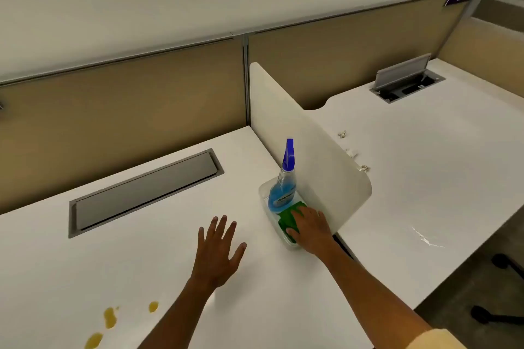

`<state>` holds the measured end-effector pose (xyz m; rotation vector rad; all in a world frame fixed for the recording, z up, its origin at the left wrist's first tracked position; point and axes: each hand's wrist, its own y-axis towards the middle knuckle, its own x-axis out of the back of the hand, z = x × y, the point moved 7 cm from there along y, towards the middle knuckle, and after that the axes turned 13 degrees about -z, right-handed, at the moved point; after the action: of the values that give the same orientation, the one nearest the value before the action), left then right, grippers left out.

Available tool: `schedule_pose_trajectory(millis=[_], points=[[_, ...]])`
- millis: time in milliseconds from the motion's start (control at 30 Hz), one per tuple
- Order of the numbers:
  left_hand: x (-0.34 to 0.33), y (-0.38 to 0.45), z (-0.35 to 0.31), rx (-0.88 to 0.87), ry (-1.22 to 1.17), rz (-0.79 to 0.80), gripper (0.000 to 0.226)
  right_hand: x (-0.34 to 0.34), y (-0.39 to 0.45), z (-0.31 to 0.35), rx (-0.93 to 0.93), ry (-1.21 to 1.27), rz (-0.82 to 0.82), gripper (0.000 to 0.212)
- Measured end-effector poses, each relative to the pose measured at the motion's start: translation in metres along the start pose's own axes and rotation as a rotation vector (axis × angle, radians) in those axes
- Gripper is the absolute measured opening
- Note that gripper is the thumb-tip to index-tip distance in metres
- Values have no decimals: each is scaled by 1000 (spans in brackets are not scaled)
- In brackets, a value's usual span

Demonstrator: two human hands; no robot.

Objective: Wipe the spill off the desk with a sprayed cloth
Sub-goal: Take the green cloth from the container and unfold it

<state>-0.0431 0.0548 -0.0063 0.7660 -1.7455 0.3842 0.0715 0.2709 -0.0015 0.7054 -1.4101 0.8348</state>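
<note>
Yellow spill (pixel 110 317) dots the bench (pixel 141 263) nearest the person, whose left hand (pixel 217 252) hovers spread while the right hand (pixel 310 228) closes on the green cloth (pixel 286 221) in the clear tray (pixel 265 198) beside the spray bottle (pixel 283 193); lifting it cleanly, without toppling that bottle, seems wisest.

Even, warm indoor light falls from overhead; the white tabletop (pixel 141 263) is bright, with only faint, soft shadows. Straight edges bow from wide-angle distortion, and detail looks slightly soft throughout.
</note>
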Motion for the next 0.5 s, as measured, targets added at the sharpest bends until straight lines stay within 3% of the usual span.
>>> schedule_pose_trajectory(millis=[100, 233, 500], points=[[-12, 17, -3, 8, -9, 22, 85, -15, 9, -8, -42, 6, 152, 74], [-32, 32, -12, -3, -14, 91, 84, -22, 20, -12, -102, 7, 216, 80], [-49, 45, -19, -9, -27, 126, 76, -32, 35, -9, -155, -27, 190, 45]])
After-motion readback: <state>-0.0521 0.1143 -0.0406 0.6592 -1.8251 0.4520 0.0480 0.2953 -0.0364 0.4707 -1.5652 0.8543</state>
